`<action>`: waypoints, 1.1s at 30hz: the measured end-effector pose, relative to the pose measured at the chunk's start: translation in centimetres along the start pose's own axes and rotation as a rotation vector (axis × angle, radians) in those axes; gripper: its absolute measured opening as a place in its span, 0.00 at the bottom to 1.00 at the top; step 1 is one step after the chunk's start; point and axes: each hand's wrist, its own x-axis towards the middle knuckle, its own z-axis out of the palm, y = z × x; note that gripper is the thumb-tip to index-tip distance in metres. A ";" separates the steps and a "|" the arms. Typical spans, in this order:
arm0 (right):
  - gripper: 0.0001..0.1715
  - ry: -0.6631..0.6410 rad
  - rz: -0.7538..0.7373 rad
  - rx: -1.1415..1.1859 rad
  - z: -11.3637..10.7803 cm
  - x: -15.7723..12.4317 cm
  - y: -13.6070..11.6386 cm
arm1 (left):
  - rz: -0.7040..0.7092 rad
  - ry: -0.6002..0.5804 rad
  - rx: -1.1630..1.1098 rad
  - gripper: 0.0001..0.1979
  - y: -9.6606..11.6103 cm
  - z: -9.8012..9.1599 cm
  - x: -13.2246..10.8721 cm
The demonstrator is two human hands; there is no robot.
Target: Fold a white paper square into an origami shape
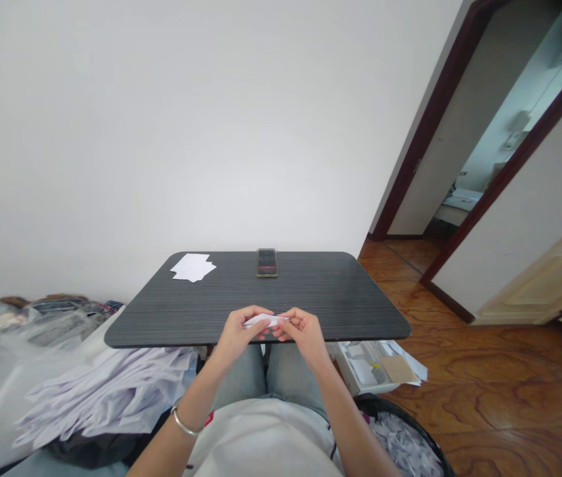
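Note:
Between my two hands is a small folded piece of white paper (267,320), held just above the front edge of the dark table (201,318). My left hand (244,327) pinches its left end, thumb on top. At the right end, the thumb and fingers of my right hand (301,331) are closed on the same paper. Parts of the paper are hidden under my fingers. Several white paper sheets (193,267) lie overlapping at the table's far left. A phone (267,263) rests near the back edge, in the middle.
White cloth (112,391) is heaped on the left, beside clear plastic (27,371). Right of my legs stands a white box (363,377) with papers and cardboard. A black bin (405,444) full of paper scraps is below it. A white wall (211,132) rises behind the table.

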 end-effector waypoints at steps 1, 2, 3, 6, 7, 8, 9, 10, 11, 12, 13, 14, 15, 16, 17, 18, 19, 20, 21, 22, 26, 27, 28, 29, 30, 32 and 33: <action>0.14 -0.001 -0.003 0.003 0.0 0.0 0.0 | -0.015 -0.002 -0.008 0.12 0.0 0.0 0.0; 0.13 -0.004 -0.006 0.006 0.0 0.0 -0.1 | -0.031 -0.006 -0.017 0.12 0.1 0.0 0.0; 0.13 -0.008 -0.007 0.008 0.0 -0.1 -0.2 | -0.047 -0.012 -0.026 0.11 0.1 0.0 -0.1; 0.13 -0.015 -0.008 0.019 0.2 -0.1 -0.4 | -0.077 -0.044 -0.044 0.12 0.2 0.1 -0.1; 0.13 -0.012 -0.007 0.026 0.3 -0.1 -0.4 | -0.076 -0.055 -0.045 0.12 0.2 0.1 -0.1; 0.13 -0.007 -0.003 0.034 0.3 -0.1 -0.5 | -0.069 -0.062 -0.044 0.13 0.2 0.1 -0.1; 0.13 -0.001 0.002 0.042 0.3 -0.1 -0.4 | -0.056 -0.066 -0.039 0.13 0.2 0.1 -0.1; 0.13 0.005 0.009 0.050 0.3 -0.1 -0.4 | -0.039 -0.067 -0.027 0.13 0.2 0.1 -0.1; 0.13 0.012 0.017 0.058 0.3 -0.1 -0.4 | -0.021 -0.067 -0.011 0.13 0.2 0.0 -0.1; 0.12 0.018 0.025 0.067 0.2 -0.1 -0.3 | -0.006 -0.068 0.007 0.12 0.2 0.0 -0.1; 0.12 0.021 0.032 0.077 0.1 0.0 -0.2 | 0.003 -0.071 0.020 0.12 0.2 -0.1 -0.1; 0.12 0.019 0.039 0.088 0.0 0.0 -0.1 | 0.002 -0.079 0.025 0.12 0.3 -0.2 -0.2; 0.12 0.014 0.044 0.101 0.0 0.0 -0.1 | -0.007 -0.090 0.019 0.12 0.3 -0.3 -0.2; 0.11 0.006 0.049 0.114 -0.1 0.0 0.0 | -0.022 -0.103 0.003 0.12 0.3 -0.4 -0.2; 0.11 -0.001 0.052 0.126 -0.1 0.0 0.0 | -0.041 -0.115 -0.018 0.12 0.4 -0.5 -0.2; 0.11 -0.007 0.055 0.138 -0.1 -0.1 0.0 | -0.060 -0.123 -0.040 0.12 0.4 -0.6 -0.2; 0.11 -0.010 0.056 0.149 -0.1 -0.1 0.0 | -0.077 -0.125 -0.058 0.12 0.5 -0.6 -0.2; 0.11 -0.013 0.057 0.158 0.0 -0.1 -0.1 | -0.092 -0.123 -0.075 0.11 0.5 -0.6 -0.2; 0.11 -0.015 0.058 0.167 0.0 -0.2 -0.1 | -0.104 -0.118 -0.090 0.11 0.5 -0.6 -0.2; 0.10 -0.019 0.060 0.177 0.0 -0.2 -0.2 | -0.113 -0.113 -0.105 0.11 0.6 -0.6 -0.2; 0.09 -0.031 0.062 0.227 0.1 -0.4 -0.4 | -0.127 -0.104 -0.166 0.10 0.7 -0.4 -0.3; 0.08 -0.033 0.058 0.243 0.1 -0.5 -0.4 | -0.124 -0.104 -0.171 0.10 0.7 -0.4 -0.3; 0.07 -0.036 0.054 0.257 0.0 -0.5 -0.5 | -0.118 -0.104 -0.168 0.10 0.7 -0.3 -0.3; 0.06 -0.039 0.049 0.270 0.0 -0.5 -0.5 | -0.110 -0.103 -0.158 0.10 0.8 -0.3 -0.3; 0.06 -0.042 0.044 0.279 0.0 -0.5 -0.5 | -0.101 -0.102 -0.144 0.10 0.8 -0.3 -0.4; 0.05 -0.050 0.036 0.291 0.0 -0.6 -0.5 | -0.085 -0.101 -0.113 0.10 0.8 -0.4 -0.4; 0.04 -0.053 0.034 0.295 0.0 -0.6 -0.5 | -0.079 -0.102 -0.097 0.10 0.8 -0.4 -0.4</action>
